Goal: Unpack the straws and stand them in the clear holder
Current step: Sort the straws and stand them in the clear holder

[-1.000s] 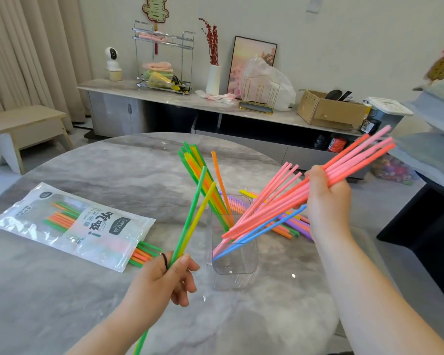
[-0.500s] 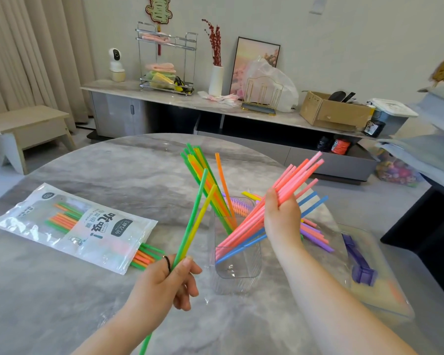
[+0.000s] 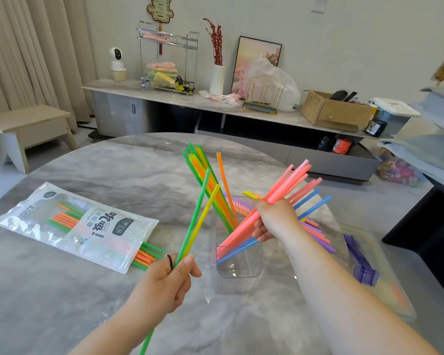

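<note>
A clear holder point(image 3: 239, 271) stands on the marble table point(image 3: 113, 172), with green, yellow and orange straws point(image 3: 208, 180) leaning in it toward the far left. My right hand point(image 3: 273, 221) grips a bundle of pink and blue straws point(image 3: 290, 187) whose lower ends sit inside the holder. My left hand point(image 3: 164, 283), near the holder's left side, holds a green straw and a yellow straw point(image 3: 203, 213) that point up. A straw packet point(image 3: 75, 226) lies at the left with orange and green straws sticking out of its open end. More loose straws point(image 3: 317, 233) lie behind my right wrist.
A clear flat tray point(image 3: 385, 272) with a purple clip point(image 3: 362, 267) lies at the right of the table. Beyond the table stand a long sideboard point(image 3: 215, 103) and a low wooden stool point(image 3: 28, 129). A dark piece of furniture point(image 3: 428, 226) stands at the right.
My right hand has come down and to the left, and the pink and blue bundle has slid deeper into the holder. My left hand keeps its two straws in about the same place.
</note>
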